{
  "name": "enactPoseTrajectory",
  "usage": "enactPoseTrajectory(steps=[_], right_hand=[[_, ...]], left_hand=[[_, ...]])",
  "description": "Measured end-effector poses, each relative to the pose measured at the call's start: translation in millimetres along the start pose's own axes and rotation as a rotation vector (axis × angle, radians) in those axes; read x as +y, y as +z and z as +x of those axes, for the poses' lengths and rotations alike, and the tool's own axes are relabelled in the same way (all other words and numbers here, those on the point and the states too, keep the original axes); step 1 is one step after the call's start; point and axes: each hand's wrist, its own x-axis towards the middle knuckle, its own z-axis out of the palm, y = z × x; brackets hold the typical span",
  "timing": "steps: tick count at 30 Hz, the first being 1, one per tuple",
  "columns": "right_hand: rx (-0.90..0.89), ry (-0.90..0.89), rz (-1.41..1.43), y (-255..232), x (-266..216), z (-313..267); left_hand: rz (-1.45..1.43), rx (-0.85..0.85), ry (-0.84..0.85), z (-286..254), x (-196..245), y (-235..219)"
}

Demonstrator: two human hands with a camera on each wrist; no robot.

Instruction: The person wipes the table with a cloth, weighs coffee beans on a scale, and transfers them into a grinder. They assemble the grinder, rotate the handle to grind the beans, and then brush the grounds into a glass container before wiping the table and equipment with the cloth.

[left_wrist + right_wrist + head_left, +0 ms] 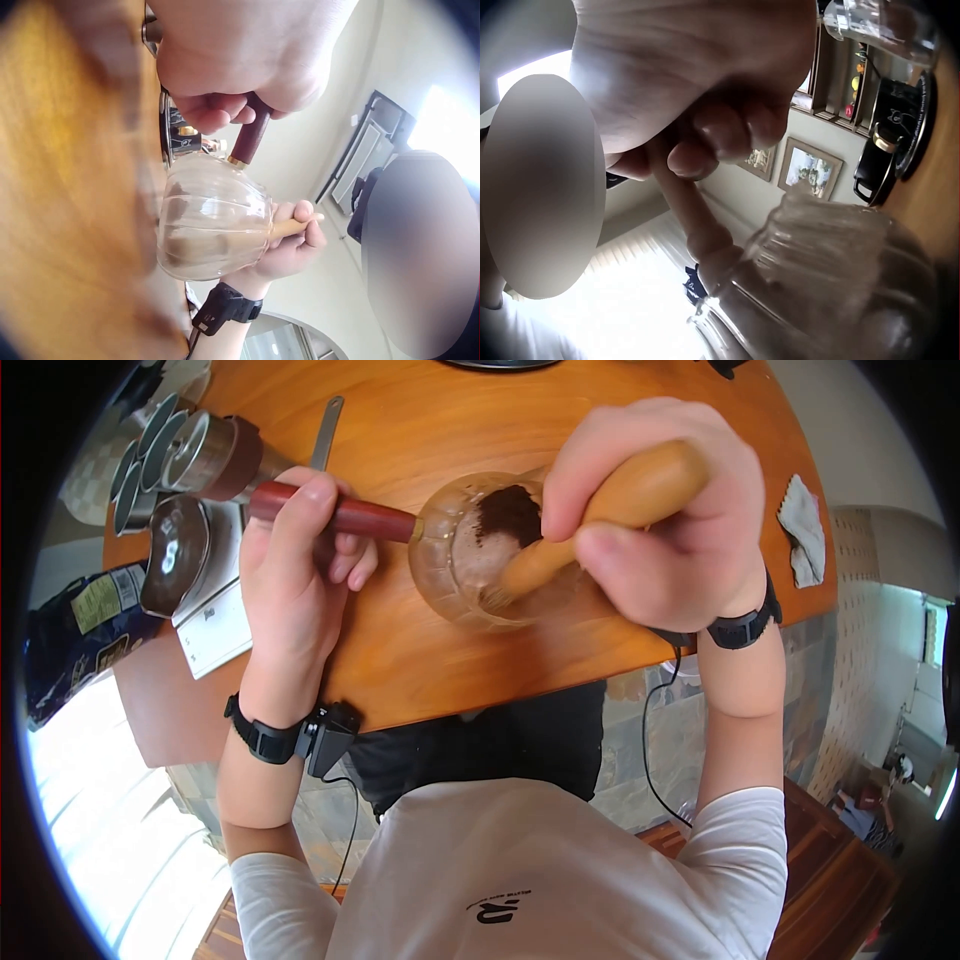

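Note:
A clear ribbed glass pot [432, 580] rests on the wooden table in front of the person. Dark brown powder [507, 512] lies in it beside a paler brown patch. My left hand [285, 565] grips the pot's dark red wooden handle [378, 520], thumb along its top. In my right hand [690, 545] is a light wooden-handled brush [650, 480], fingers curled round the thick part. It slants down into the pot, and its bristled-looking end shows near the pot's inner wall. Through the glass in the left wrist view, the brush [289, 228] enters by the mouth.
Left of the pot stand a grinder-like cylinder with a brown band [238, 458], several metal cups [158, 445], a brown bowl [177, 555], a white flat board [215, 628] and a dark bag [85, 622]. A metal strip handle [327, 432] lies behind; a cloth [802, 530] lies at right.

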Motion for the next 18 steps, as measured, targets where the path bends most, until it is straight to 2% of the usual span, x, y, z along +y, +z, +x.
enactPoseTrajectory(steps=[2, 3, 4, 6, 7, 8, 10, 11, 12, 14, 15, 18], right_hand=[[-0.137, 0.048, -0.374, -0.3, -8.8, 5.3], [-0.073, -0.059, -0.437, 1.2, -9.4, 6.7], [-0.081, -0.063, -0.436, 0.2, -10.9, 6.5], [0.007, -0.019, -0.200, -4.0, -13.6, 4.1], [-0.018, -0.027, -0.124, -2.6, -11.0, 3.7], [-0.023, -0.025, -0.124, -1.1, -11.1, 5.0], [-0.206, -0.036, -0.382, 3.7, -10.9, 6.9], [-0.146, -0.118, -0.396, 6.5, -3.3, 5.4], [-0.144, -0.115, -0.396, 13.1, -7.0, 8.8], [0.250, -0.148, -0.134, 25.2, -20.2, 15.1], [-0.003, -0.053, -0.068, -5.8, -12.7, 0.4], [-0.013, -0.089, -0.126, 5.9, -7.8, 0.8]], left_hand=[[0.010, -0.016, 0.002, -0.6, 1.4, 0.3], [0.011, -0.009, 0.017, -1.4, 1.9, 0.4], [0.007, -0.003, 0.022, -2.3, 3.1, -0.1], [0.043, -0.027, 0.069, -4.6, 5.2, 0.4], [0.037, -0.023, 0.071, -5.6, 5.5, 0.4], [0.053, -0.030, 0.076, -6.5, 6.0, 0.1], [0.073, -0.038, 0.076, -8.4, 7.1, 1.2], [0.086, -0.008, 0.084, -9.0, 7.0, 4.1], [0.099, 0.021, 0.091, -9.0, 6.9, 5.5], [0.099, 0.039, 0.080, -7.0, 5.7, 3.1], [0.096, 0.058, 0.073, -5.9, 3.9, 2.8], [0.074, 0.069, 0.039, -3.6, 3.8, 2.3]])
